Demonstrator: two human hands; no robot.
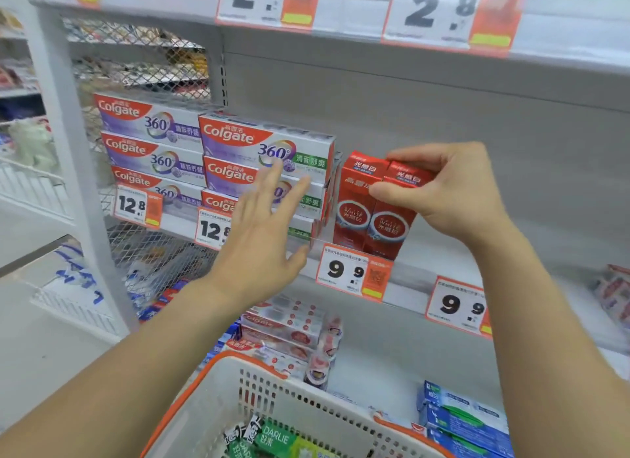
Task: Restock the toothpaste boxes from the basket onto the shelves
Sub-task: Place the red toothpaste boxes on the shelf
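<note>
Fingers of the right hand [456,188] pinch two red boxes [373,205] upright at the shelf's [426,270] front edge; the left hand [262,225] hovers spread, empty. Best slide them back squarely, flush beside the stacked white boxes [266,164].

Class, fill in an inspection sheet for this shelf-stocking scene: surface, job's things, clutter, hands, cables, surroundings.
Surface: shelf, mostly bare right of the red boxes.
Job's things: two red boxes upright at the shelf front; Colgate stacks to their left; basket below, green Darlie boxes inside.
Clutter: nothing seen.
Hands: right hand grips the red boxes' tops; left hand open, empty, before the Colgate stacks.
Cables: nothing seen.
Surroundings: price tags; more boxes on the lower shelf.
</note>
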